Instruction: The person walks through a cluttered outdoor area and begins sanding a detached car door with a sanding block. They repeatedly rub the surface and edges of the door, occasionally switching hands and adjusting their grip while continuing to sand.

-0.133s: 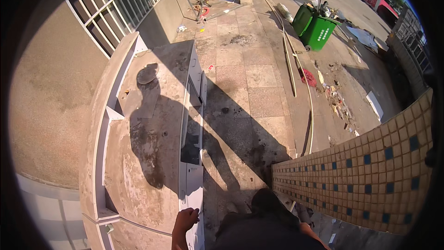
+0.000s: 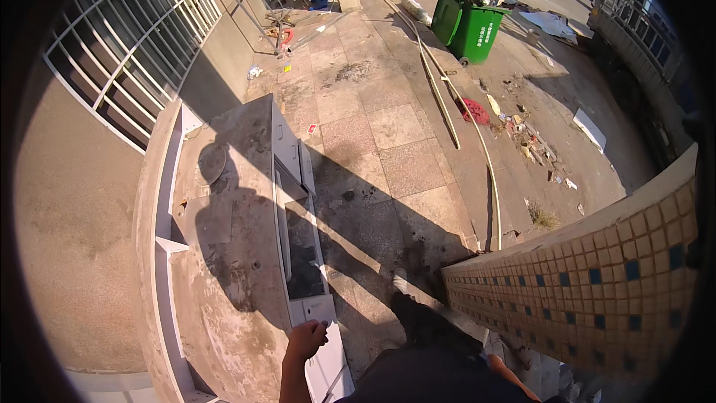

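Observation:
My left hand [image 2: 307,339] is closed with the fingers curled in, above the front edge of a long, dirty counter [image 2: 224,254] with white drawer fronts. Whatever the fingers hold, if anything, is hidden. A small dark spot shows at the fingertips. Of my right side, only part of the right forearm [image 2: 514,377] shows beside my dark clothing, near the tiled wall; the fingers cannot be made out. One leg [image 2: 421,325] is stepping forward on the paving. My shadow falls across the counter top.
To the right runs a low wall [image 2: 582,276] of beige and blue tiles. Long pale pipes [image 2: 455,93] lie along the paving. A green wheeled bin [image 2: 477,32] stands ahead, with a red net-like bundle [image 2: 474,110] and scattered rubbish nearby. A barred window [image 2: 142,37] is at left.
The view has shifted, so the bin and far paving sit further left. One leg has come forward. My left hand appears slightly higher, still closed.

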A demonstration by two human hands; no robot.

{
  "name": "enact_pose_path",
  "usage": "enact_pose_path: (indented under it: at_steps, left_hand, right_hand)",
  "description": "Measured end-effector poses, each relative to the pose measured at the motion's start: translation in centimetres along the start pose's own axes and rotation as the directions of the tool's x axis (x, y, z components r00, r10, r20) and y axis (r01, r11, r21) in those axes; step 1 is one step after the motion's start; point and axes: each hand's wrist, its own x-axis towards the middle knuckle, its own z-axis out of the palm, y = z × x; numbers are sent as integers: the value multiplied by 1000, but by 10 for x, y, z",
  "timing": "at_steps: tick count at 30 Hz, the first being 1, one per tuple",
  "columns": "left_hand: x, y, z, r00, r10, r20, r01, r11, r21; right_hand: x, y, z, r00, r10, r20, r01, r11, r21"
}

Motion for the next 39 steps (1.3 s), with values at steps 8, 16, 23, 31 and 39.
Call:
enact_pose_path:
  at_steps: [8,16,23,31,39]
  left_hand:
    - [208,97,-32,996,67,62,-77,981,179]
    - [406,169,-73,969,-31,247,-77,906,417]
    - [622,319,-77,933,96,347,-268,828,492]
    - [760,557,-67,855,331,400,-512,666,543]
    - [874,700,28,878,255,404,-463,667,584]
  right_hand:
    - [15,-224,-8,983,169,-75,-132,925,355]
    - [45,-353,-46,935,331,-129,-202,795,572]
    - [117,-455,-94,890,451,-64,-328,732,598]
    - [200,-595,-271,820,487,-301,-30,561,827]
    - [287,-591,-373,812,579,-76,-203,402,893]
